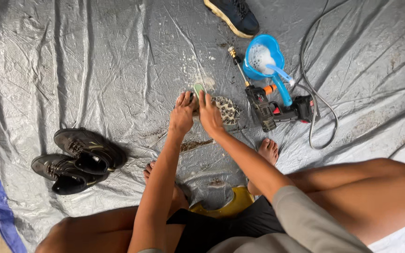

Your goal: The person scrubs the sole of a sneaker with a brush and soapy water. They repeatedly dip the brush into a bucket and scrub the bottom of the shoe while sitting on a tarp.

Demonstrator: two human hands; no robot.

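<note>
My left hand (pixel 182 115) and my right hand (pixel 209 115) are stretched out side by side over a shoe (pixel 224 110) that lies sole-up on the grey tarp (pixel 94 70). A green brush (pixel 198 89) sticks out between the fingertips of both hands; which hand grips it I cannot tell. My right hand rests against the patterned sole. My left hand covers the shoe's left end.
A pair of dark shoes (pixel 78 159) lies at the left. A blue scoop with foam (pixel 266 61), a cordless sprayer (pixel 270 107) with a hose (pixel 322 107), another shoe (pixel 233 16) at the top, my bare feet (pixel 268 152) and a yellow stool (pixel 226 206) are around.
</note>
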